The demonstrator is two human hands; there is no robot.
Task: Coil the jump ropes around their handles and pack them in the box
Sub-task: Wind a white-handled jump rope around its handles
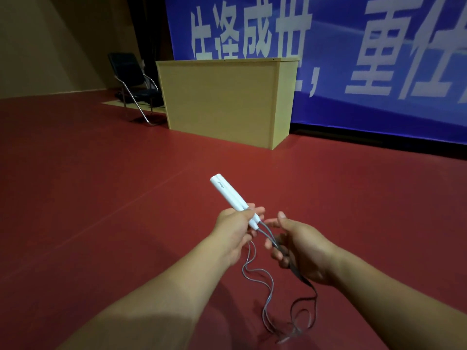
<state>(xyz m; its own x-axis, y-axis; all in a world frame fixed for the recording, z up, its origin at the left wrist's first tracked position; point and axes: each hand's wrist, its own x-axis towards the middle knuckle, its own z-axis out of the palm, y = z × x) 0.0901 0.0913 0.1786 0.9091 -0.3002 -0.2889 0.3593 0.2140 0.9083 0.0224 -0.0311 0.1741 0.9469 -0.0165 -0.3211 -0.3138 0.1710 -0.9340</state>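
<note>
My left hand [233, 232] grips two white jump rope handles [228, 193] side by side near their lower ends, the tops pointing up and away. A thin grey rope [267, 281] leaves the handle ends and hangs in loose loops toward the floor. My right hand [300, 251] pinches the rope just below the handles, fingers curled around it. A dark cord or strap [312, 299] also trails down from my right hand. No packing box is in view near my hands.
A red floor [101, 198] spreads all around. A large light wooden cabinet [222, 99] stands ahead against a blue banner [353, 59]. A dark folding chair [136, 82] sits to its left by the wall.
</note>
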